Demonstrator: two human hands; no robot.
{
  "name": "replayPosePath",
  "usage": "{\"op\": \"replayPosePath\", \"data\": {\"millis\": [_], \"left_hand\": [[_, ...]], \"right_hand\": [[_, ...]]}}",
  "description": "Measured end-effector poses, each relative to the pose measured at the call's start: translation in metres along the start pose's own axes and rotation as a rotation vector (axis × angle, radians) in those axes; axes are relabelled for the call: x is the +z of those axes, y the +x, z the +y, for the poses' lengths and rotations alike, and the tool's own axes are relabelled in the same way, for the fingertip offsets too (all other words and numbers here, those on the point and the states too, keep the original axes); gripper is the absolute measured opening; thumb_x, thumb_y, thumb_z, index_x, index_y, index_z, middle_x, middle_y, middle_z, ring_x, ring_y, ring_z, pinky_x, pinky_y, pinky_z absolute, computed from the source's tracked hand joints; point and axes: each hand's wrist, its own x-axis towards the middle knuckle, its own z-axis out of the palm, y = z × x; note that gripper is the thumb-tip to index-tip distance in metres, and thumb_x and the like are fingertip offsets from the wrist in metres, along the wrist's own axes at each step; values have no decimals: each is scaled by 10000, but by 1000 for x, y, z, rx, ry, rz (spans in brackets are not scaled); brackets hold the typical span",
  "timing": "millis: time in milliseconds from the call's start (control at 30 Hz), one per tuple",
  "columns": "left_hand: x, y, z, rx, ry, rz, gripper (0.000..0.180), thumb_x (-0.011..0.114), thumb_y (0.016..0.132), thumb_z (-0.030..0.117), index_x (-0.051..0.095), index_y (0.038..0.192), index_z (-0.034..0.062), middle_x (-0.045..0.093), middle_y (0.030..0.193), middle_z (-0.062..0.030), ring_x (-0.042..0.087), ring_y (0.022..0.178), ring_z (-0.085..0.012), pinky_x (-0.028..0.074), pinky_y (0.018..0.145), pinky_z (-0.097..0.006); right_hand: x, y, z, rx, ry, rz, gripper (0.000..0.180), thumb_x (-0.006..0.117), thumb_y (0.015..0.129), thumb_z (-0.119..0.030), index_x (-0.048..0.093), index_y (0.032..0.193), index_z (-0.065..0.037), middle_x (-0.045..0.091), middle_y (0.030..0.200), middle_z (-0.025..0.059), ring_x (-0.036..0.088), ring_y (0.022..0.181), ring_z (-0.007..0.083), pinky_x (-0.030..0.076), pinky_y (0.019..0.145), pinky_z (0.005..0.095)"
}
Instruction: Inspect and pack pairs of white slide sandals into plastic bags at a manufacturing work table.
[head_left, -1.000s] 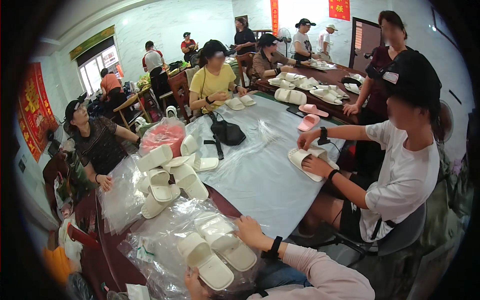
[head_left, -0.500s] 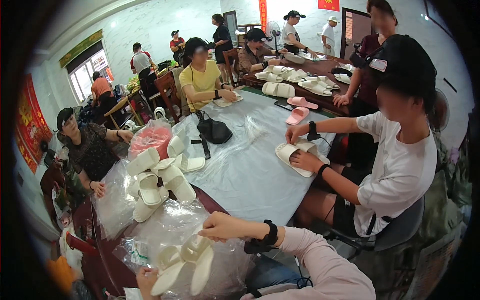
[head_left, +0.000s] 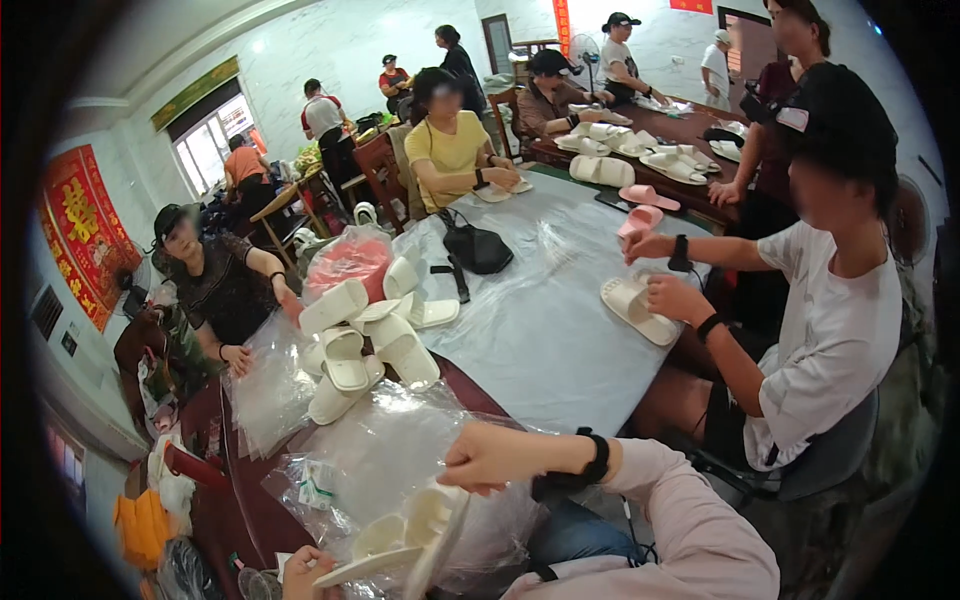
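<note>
At the lower edge a pair of off-white slippers (head_left: 432, 530) is held over clear plastic bags, one slipper tilted against the other. My left hand (head_left: 306, 574) grips the near end of the lower slipper, its fingers partly cut off by the picture's edge. My right hand (head_left: 508, 460) is closed, with its fingertips at the upper end of the other slipper. Black bands circle my right wrist. Beneath the slippers lies a layer of clear bags (head_left: 390, 450). A jumbled pile of off-white slippers (head_left: 372, 345) sits just beyond them.
A co-worker at the right handles an off-white slipper (head_left: 636, 308) beside the plastic-covered table (head_left: 540, 340). Pink slippers (head_left: 642, 218) and a black pouch (head_left: 478, 248) lie on it. Another person at the left touches clear bags (head_left: 270, 385). An orange bag (head_left: 142, 525) is at lower left.
The view has shifted, so the scene sits further right. The slippers in my hands have turned from roughly upright to a crossed tilt. The right-hand co-worker's hands have lifted.
</note>
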Motion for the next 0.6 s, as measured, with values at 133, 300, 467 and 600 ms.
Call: {"op": "replayPosePath", "data": {"millis": [133, 300, 467, 600], "left_hand": [[-26, 11, -38, 154, 39, 242, 155, 505, 936, 242, 512, 876, 99, 507, 603, 33, 458, 474, -42, 312, 358, -187], [-12, -6, 22, 214, -52, 414, 208, 559, 897, 123, 468, 718, 68, 441, 509, 35, 392, 362, -36, 293, 325, -202], [-28, -6, 14, 425, -122, 511, 195, 555, 912, 151, 479, 758, 59, 462, 549, 22, 428, 371, -49, 313, 342, -197], [-19, -23, 16, 514, -108, 668, 161, 505, 944, 169, 471, 833, 58, 495, 627, -5, 503, 429, -101, 384, 396, -179]], "right_hand": [[4, -2, -15, 26, 29, -115, 413, 533, 899, -225, 544, 551, -2, 531, 487, 23, 462, 387, 62, 347, 384, 220], [-2, 11, -32, 73, 43, 115, 383, 563, 868, -218, 553, 551, -4, 526, 479, 24, 455, 390, 63, 340, 387, 227], [2, 23, -37, -14, -61, 190, 362, 593, 859, -199, 551, 547, -21, 503, 470, 9, 451, 408, 55, 330, 395, 210], [15, 38, -26, -17, 97, 247, 350, 579, 870, -184, 554, 556, -31, 503, 478, 12, 453, 415, 61, 341, 400, 203]]}}
